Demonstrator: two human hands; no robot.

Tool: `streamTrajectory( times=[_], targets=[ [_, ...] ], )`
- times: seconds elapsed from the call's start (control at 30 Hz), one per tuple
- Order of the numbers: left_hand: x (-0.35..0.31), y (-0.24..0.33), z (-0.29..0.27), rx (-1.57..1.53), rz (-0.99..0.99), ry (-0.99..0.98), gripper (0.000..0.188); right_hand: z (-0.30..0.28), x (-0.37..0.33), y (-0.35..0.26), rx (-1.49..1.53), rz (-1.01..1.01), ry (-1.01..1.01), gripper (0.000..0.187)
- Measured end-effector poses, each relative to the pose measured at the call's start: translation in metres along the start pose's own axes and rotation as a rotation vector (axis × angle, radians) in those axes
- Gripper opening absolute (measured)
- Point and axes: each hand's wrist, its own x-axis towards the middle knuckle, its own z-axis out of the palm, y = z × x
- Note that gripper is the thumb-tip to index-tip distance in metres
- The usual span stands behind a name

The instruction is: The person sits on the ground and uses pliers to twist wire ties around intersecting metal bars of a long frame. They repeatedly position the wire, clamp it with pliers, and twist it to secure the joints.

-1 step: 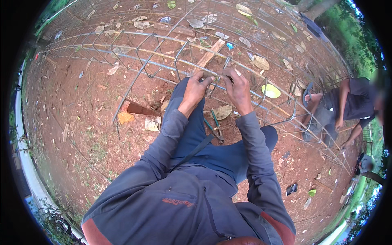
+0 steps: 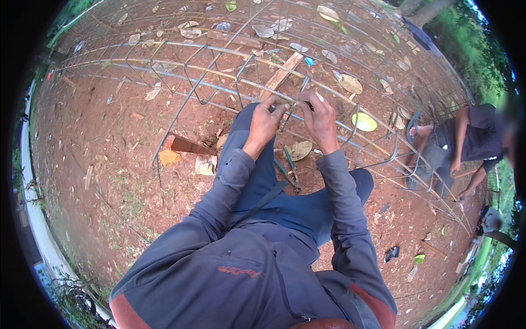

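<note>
Both my hands work close together at a joint of a long steel rebar cage (image 2: 329,91) lying across the ground in front of me. My left hand (image 2: 264,125) is closed, its thumb and fingers pinched at a bar. Just to the right, my right hand (image 2: 319,122) is closed too, with thumb and forefinger pinched at the same spot. Whatever thin thing sits between the fingertips is too small to make out. Below and between the hands, pincers with green handles (image 2: 291,170) lie on the dirt beside my leg.
A wooden plank (image 2: 282,75) lies under the cage, and a brown block (image 2: 189,145) stands left of my knee. One loose bar (image 2: 174,125) slants across the cage. At right, another person (image 2: 471,134) sits by the cage's far end. Dry leaves (image 2: 349,84) litter the red soil.
</note>
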Motion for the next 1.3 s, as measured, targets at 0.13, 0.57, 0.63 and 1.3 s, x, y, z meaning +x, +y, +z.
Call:
streamTrajectory(
  times=[0.13,0.57,0.63,1.3],
  targets=[
    [-0.021,-0.006,0.006,0.186,0.401,0.129,0.030,0.005,-0.003,-0.003,0.042,0.029,0.008,0.014],
    [-0.037,0.030,-0.013,0.609,0.348,-0.222,0.073,0.005,0.000,0.004,0.010,0.013,0.048,0.016],
    [-0.031,0.023,-0.019,0.557,0.291,-0.320,0.071,0.005,-0.001,0.007,-0.007,-0.011,0.060,0.016],
    [-0.035,0.023,-0.002,0.299,0.299,0.039,0.039,-0.008,0.002,-0.003,0.103,-0.034,-0.003,0.014]
  ],
)
